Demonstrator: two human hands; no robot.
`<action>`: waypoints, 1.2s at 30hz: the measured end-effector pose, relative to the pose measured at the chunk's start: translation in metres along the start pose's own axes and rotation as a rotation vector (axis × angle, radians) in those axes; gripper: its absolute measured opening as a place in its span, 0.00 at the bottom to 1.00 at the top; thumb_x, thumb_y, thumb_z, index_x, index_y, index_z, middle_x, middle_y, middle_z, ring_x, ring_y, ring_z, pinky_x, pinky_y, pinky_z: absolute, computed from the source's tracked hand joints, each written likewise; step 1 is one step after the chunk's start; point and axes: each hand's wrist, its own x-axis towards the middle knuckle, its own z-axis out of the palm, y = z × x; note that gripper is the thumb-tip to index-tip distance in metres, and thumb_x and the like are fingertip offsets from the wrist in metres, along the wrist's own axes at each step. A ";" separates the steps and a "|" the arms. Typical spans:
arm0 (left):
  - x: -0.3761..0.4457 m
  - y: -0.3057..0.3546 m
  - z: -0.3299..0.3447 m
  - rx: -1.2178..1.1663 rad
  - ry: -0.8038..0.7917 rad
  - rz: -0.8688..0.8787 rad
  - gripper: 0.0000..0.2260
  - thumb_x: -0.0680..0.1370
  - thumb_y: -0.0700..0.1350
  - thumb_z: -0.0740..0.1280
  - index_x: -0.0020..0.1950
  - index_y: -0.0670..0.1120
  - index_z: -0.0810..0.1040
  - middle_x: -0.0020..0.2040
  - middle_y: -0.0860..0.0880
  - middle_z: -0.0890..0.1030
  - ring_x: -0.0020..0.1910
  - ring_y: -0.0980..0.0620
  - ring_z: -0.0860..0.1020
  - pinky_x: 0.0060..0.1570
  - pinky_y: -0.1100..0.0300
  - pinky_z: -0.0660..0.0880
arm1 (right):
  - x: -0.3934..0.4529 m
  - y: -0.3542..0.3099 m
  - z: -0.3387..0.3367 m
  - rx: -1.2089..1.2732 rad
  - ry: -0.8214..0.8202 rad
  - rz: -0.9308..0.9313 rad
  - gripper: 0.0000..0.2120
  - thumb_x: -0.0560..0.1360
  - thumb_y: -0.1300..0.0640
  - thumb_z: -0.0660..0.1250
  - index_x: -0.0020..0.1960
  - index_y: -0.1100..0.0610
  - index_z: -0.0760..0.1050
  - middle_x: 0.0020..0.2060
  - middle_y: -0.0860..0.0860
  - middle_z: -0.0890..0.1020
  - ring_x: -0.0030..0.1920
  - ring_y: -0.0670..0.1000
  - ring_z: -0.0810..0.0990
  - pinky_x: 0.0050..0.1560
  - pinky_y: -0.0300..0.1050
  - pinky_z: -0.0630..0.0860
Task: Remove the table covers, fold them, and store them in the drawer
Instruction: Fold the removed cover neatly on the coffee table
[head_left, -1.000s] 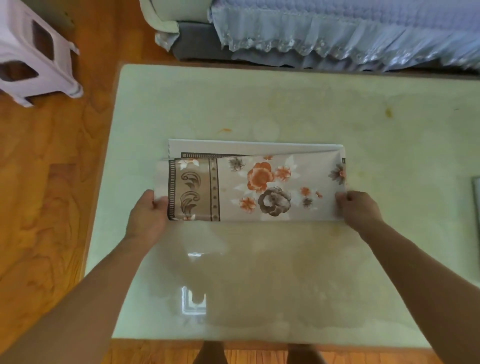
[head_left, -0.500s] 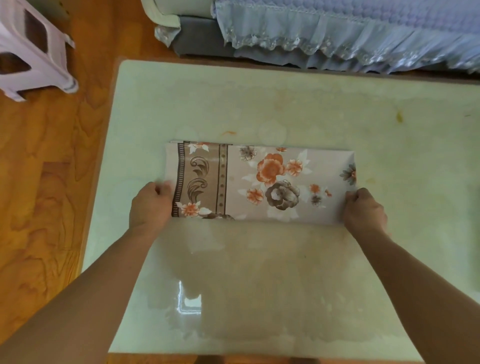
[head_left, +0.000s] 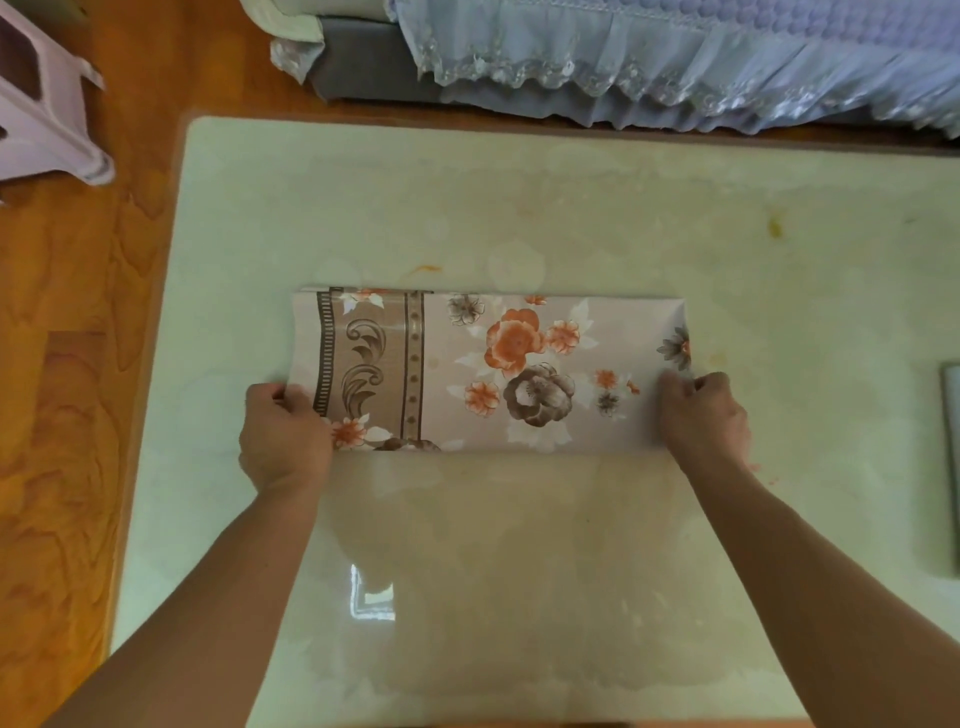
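The table cover (head_left: 488, 369) lies folded into a long flat band near the middle of the pale glossy table (head_left: 675, 208), and we read the change plainly: a second ago a white underside strip showed along its far edge and the near flap stood short of it, whereas now the printed layer has been carried across so the far edges meet and no white shows. That tells us one lengthwise fold is just finished; we judge the band still needs folding across its length before it can go to the drawer, which is not in view. Going left to right, our left hand (head_left: 283, 436) grips the near left corner with its fingers curled over the edge beside the brown scroll border; then comes the beige ground with orange and brown flowers, lying smooth with a slight sheen; then our right hand (head_left: 704, 415) pinches the near right corner, knuckles bent. Beyond the table's left edge stands a white plastic stool (head_left: 47, 119) on the wooden floor.
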 end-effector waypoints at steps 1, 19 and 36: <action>0.004 -0.001 -0.004 -0.030 -0.031 -0.018 0.14 0.85 0.49 0.60 0.64 0.41 0.75 0.60 0.38 0.81 0.59 0.35 0.78 0.58 0.46 0.72 | 0.001 -0.002 -0.002 0.069 0.023 -0.007 0.18 0.80 0.43 0.60 0.59 0.57 0.72 0.48 0.57 0.77 0.48 0.58 0.73 0.49 0.49 0.66; 0.001 -0.001 -0.017 -0.136 -0.098 0.041 0.14 0.84 0.52 0.62 0.66 0.46 0.73 0.53 0.46 0.78 0.50 0.46 0.77 0.45 0.56 0.72 | 0.023 -0.011 -0.005 0.463 0.009 0.176 0.09 0.78 0.49 0.70 0.42 0.52 0.79 0.38 0.47 0.81 0.43 0.55 0.79 0.47 0.47 0.76; -0.053 0.042 0.079 0.804 -0.357 1.070 0.31 0.82 0.68 0.38 0.82 0.58 0.37 0.83 0.45 0.35 0.81 0.39 0.36 0.77 0.33 0.40 | 0.020 -0.017 0.003 0.209 0.114 0.054 0.12 0.81 0.50 0.63 0.57 0.57 0.80 0.47 0.54 0.81 0.48 0.56 0.74 0.47 0.46 0.68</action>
